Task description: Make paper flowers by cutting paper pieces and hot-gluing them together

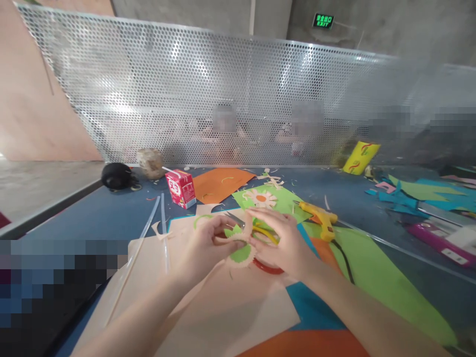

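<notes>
Both hands meet over a pale sheet (223,307) at the middle of the table. My left hand (208,243) is closed, its fingers pinching a cream paper strip (248,225) with a green paper piece (241,254) and jagged cream edging around it. My right hand (277,238) grips the same strip from the other side. Under the right hand lie scissors (235,218) with yellow and red handles, partly covered by the fingers. Just beyond, a cream paper flower (261,198) with an orange centre rests on a green sheet (288,196).
A yellow glue gun (323,218) with a black cord lies right of my hands. A pink drink carton (181,188) with a straw stands left. Clear sticks (145,233), an orange sheet (223,184), a yellow packet (360,157) and a purple tool (439,243) lie around. A perforated metal screen (253,89) borders the back.
</notes>
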A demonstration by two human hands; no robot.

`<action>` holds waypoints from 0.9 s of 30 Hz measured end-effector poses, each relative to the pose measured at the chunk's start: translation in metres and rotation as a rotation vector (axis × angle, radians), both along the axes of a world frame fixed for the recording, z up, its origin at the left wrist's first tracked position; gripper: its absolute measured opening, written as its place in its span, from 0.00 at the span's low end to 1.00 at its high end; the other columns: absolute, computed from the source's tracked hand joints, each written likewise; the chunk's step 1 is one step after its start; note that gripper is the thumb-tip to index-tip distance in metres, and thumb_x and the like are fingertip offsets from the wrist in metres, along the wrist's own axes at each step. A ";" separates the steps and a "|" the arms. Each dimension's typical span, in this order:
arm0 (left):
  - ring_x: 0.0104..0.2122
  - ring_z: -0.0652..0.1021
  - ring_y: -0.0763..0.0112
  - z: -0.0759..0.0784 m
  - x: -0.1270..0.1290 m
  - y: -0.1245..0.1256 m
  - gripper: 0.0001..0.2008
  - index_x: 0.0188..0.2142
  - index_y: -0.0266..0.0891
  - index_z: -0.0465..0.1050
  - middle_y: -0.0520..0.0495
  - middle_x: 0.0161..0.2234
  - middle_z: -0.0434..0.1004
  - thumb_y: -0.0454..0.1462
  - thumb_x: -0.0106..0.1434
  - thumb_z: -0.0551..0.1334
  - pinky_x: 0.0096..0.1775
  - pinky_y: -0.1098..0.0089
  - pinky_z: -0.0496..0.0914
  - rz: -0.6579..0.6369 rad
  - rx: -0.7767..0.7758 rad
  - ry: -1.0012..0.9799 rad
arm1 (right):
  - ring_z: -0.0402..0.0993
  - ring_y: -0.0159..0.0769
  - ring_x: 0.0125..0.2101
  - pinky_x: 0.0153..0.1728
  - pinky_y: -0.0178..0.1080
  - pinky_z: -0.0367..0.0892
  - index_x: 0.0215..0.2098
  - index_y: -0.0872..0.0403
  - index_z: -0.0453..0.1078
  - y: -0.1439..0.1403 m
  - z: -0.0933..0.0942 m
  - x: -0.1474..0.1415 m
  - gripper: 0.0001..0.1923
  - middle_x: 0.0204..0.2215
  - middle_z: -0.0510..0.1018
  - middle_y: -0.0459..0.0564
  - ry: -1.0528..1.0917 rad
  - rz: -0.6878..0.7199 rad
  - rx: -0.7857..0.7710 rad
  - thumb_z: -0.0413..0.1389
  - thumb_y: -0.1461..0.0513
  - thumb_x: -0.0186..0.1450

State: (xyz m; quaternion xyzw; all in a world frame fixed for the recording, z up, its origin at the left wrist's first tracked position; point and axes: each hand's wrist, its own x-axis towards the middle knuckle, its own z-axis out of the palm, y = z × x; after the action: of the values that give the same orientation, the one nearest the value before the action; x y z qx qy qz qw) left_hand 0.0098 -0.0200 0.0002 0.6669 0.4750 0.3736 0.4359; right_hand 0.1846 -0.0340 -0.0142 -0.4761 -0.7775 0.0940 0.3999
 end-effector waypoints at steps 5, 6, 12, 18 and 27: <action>0.20 0.68 0.80 0.001 0.001 -0.001 0.15 0.33 0.36 0.67 0.52 0.30 0.71 0.39 0.46 0.65 0.23 0.77 0.61 -0.003 -0.028 0.006 | 0.69 0.43 0.45 0.50 0.52 0.55 0.47 0.46 0.65 0.001 -0.002 -0.001 0.19 0.44 0.74 0.48 0.047 0.020 -0.114 0.55 0.58 0.57; 0.20 0.67 0.81 0.001 0.001 -0.001 0.15 0.34 0.37 0.67 0.52 0.30 0.71 0.39 0.46 0.65 0.22 0.77 0.61 -0.010 -0.033 -0.001 | 0.69 0.42 0.44 0.50 0.50 0.58 0.47 0.47 0.66 0.000 -0.002 -0.001 0.17 0.43 0.75 0.48 0.081 0.042 -0.151 0.55 0.58 0.58; 0.20 0.67 0.80 -0.003 -0.003 0.002 0.14 0.35 0.36 0.69 0.50 0.29 0.71 0.38 0.47 0.64 0.22 0.77 0.61 -0.025 0.004 0.012 | 0.71 0.36 0.43 0.44 0.40 0.67 0.43 0.49 0.66 -0.002 0.000 -0.003 0.13 0.40 0.76 0.48 0.284 0.193 -0.370 0.53 0.61 0.59; 0.20 0.70 0.75 -0.003 -0.004 0.004 0.16 0.35 0.36 0.70 0.52 0.21 0.69 0.39 0.46 0.65 0.21 0.76 0.63 0.008 -0.007 0.014 | 0.71 0.36 0.41 0.43 0.40 0.67 0.37 0.49 0.69 -0.002 0.006 -0.005 0.08 0.39 0.76 0.47 0.316 0.193 -0.409 0.53 0.59 0.59; 0.19 0.66 0.78 -0.007 -0.003 0.004 0.18 0.35 0.35 0.67 0.56 0.19 0.65 0.41 0.46 0.65 0.20 0.77 0.58 0.006 -0.006 0.054 | 0.73 0.36 0.36 0.39 0.38 0.67 0.34 0.50 0.71 -0.001 0.006 -0.004 0.08 0.34 0.77 0.46 0.359 0.171 -0.493 0.52 0.58 0.59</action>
State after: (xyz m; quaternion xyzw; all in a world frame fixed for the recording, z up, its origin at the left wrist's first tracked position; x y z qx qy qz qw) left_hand 0.0066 -0.0157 -0.0071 0.6739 0.4898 0.3556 0.4237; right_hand 0.1805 -0.0354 -0.0082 -0.4672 -0.6856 0.3954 0.3941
